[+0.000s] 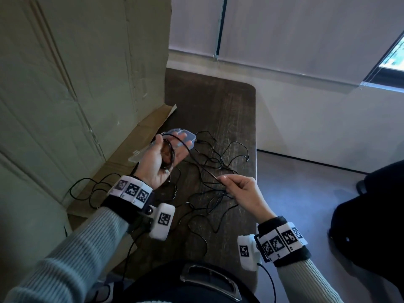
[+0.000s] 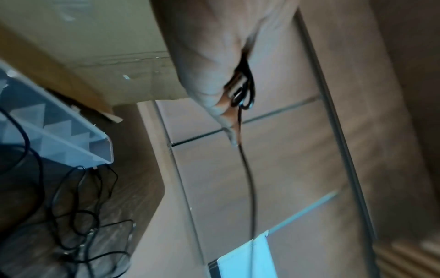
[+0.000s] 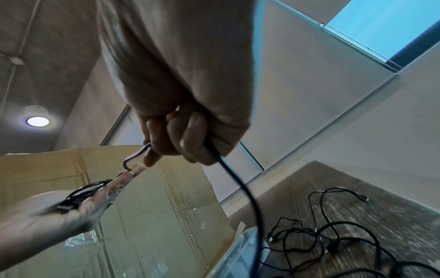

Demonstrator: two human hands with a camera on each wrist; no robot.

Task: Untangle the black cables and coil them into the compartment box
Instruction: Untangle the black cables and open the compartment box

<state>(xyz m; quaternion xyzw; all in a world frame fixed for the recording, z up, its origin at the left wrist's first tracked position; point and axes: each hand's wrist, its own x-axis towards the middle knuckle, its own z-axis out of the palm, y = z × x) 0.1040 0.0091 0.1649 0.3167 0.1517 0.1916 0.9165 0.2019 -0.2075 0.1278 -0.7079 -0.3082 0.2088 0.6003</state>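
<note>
Left hand (image 1: pixel 160 159) is up above the tabletop (image 1: pixel 236 106), palm turned upward, fingers straight and spread, with a small coil of black cable (image 1: pixel 168 154) looped across the palm. That grip is apart, carrying the coil rather than closing on it. A silver plug end (image 1: pixel 166 171) hangs at the heel of the palm.

From the coil a single taut strand (image 1: pixel 201 166) runs down and across to the right hand (image 1: pixel 242 189). There the thumb and fingers are curled and pinched tight on the strand, so that grip is clamped on the cable. In the right wrist view the strand (image 3: pixel 240 186) passes through the curled fingers (image 3: pixel 188 137) and drops toward the tabletop.

Below both hands, the rest of the black cables (image 1: pixel 209 193) lie in a loose tangle across the middle of the dark wood tabletop, some loops spilling over the left edge onto a flattened sheet of cardboard (image 1: pixel 122 154).

The clear compartment box (image 1: pixel 185 136) sits on the tabletop toward its far left side, just behind the left hand's fingers, partly hidden by them. In the left wrist view its dividers (image 2: pixel 59 129) show, with a cable end lying just beside its corner. What the compartments hold cannot be made out.

A tall cardboard panel (image 1: pixel 76 73) stands along the left edge.
</note>
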